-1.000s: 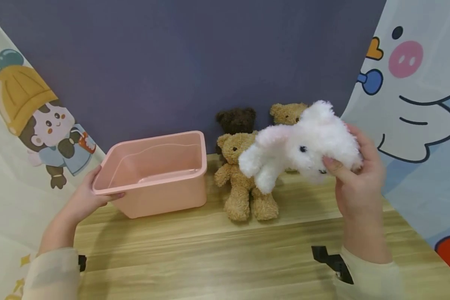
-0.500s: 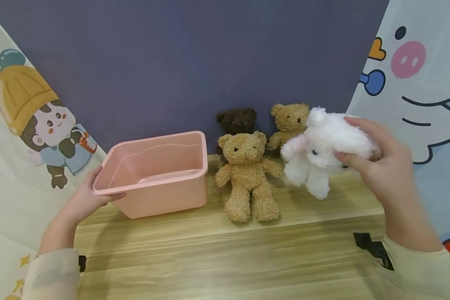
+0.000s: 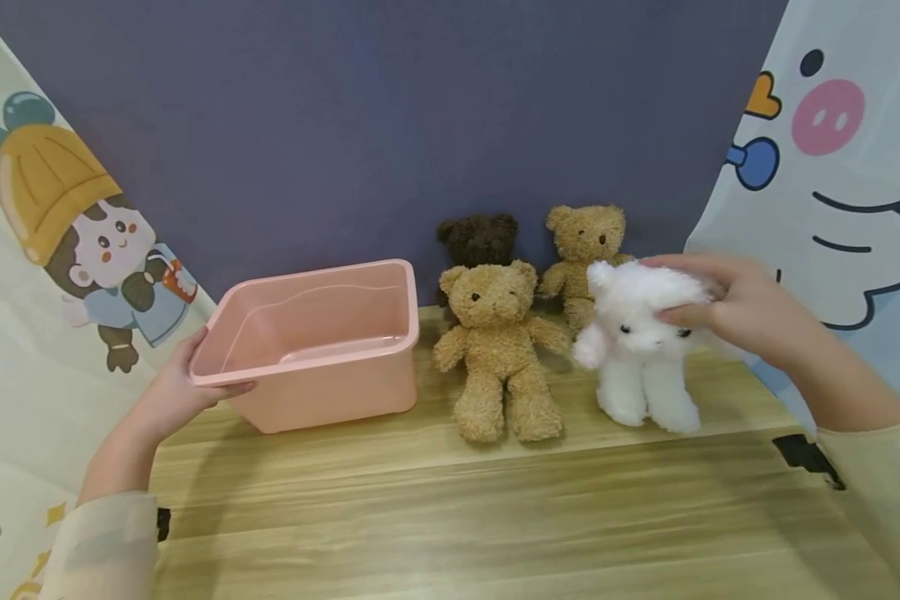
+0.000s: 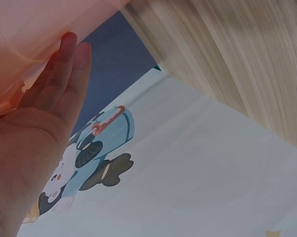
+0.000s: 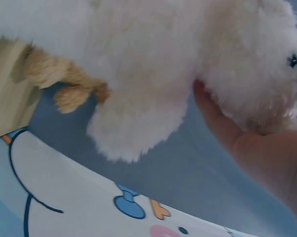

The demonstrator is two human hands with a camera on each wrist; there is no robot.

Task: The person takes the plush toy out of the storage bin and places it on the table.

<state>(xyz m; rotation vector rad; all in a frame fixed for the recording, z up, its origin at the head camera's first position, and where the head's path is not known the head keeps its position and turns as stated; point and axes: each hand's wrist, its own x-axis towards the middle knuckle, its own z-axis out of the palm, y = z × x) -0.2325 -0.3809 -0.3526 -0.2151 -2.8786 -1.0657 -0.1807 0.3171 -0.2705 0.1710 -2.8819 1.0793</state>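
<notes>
A fluffy white plush toy (image 3: pixel 641 354) stands on the wooden table (image 3: pixel 457 508) at the right of a row of bears. My right hand (image 3: pixel 708 302) grips its head, fingers over the top and thumb at its face; the right wrist view shows the white plush (image 5: pixel 153 74) close up against my palm (image 5: pixel 257 148). My left hand (image 3: pixel 195 383) holds the near left rim of the empty pink plastic bin (image 3: pixel 315 346); in the left wrist view straight fingers (image 4: pixel 64 74) lie against the pink bin wall (image 4: pixel 25 34).
A tan teddy bear (image 3: pixel 498 354) sits between bin and white plush. Behind it sit a dark brown bear (image 3: pixel 478 240) and another tan bear (image 3: pixel 585 250) against the purple backdrop. Cartoon-printed cloths hang at both sides. Bare wood lies in front.
My right hand has carried the white plush down and to the right, from in front of the bears onto the table beside the tan bear. The left hand and bin stayed put.
</notes>
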